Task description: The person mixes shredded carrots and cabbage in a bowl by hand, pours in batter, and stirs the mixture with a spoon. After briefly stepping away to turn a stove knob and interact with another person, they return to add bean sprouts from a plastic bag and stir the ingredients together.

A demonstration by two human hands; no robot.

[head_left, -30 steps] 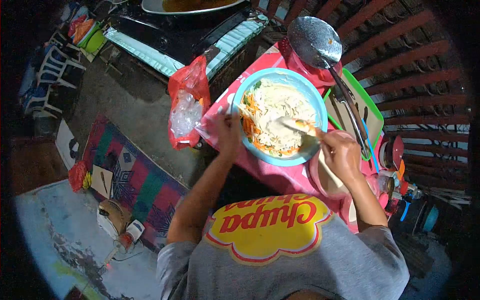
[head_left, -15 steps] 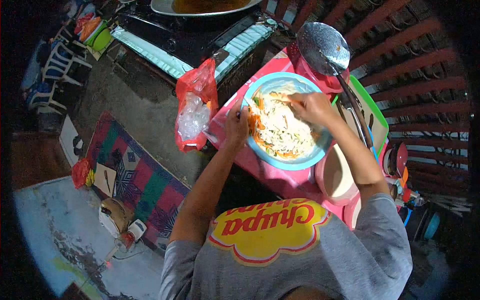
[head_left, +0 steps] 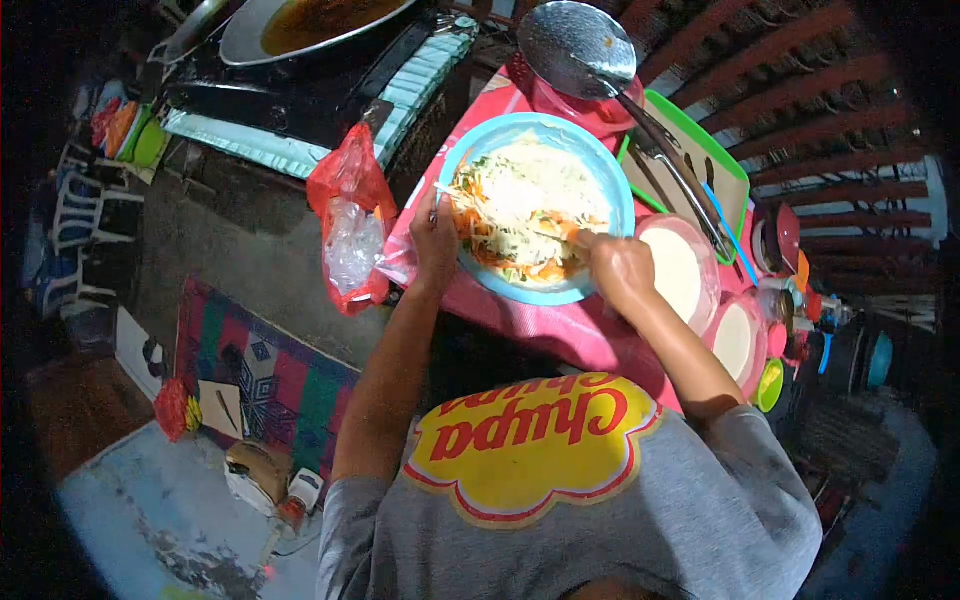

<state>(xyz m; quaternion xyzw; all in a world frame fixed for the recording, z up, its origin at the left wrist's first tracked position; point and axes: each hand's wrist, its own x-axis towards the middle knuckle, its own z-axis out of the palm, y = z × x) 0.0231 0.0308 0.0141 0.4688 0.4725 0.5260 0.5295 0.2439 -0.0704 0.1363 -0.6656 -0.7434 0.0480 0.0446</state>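
Note:
A light blue bowl (head_left: 617, 185) stands on a pink cloth (head_left: 520, 325), holding shredded vegetables (head_left: 535, 200), pale with orange and green bits. My left hand (head_left: 434, 240) grips the bowl's left rim, thumb toward the inside. At the lower right rim, my right hand (head_left: 618, 268) is closed round the end of a utensil that reaches into the vegetables; its far part is buried and its kind is unclear. Just right of that hand sits a tub of pale batter (head_left: 675, 265).
A red plastic bag (head_left: 352, 215) lies left of the bowl. Behind are a pan of oil (head_left: 320, 25) on a stove and a large ladle (head_left: 575, 48). A green tray (head_left: 735, 165) and a second pale tub (head_left: 735, 342) stand right.
My right hand has moved from the bowl's upper right to its lower right rim, and the vegetables have shifted. The view has turned, moving the scene left and up.

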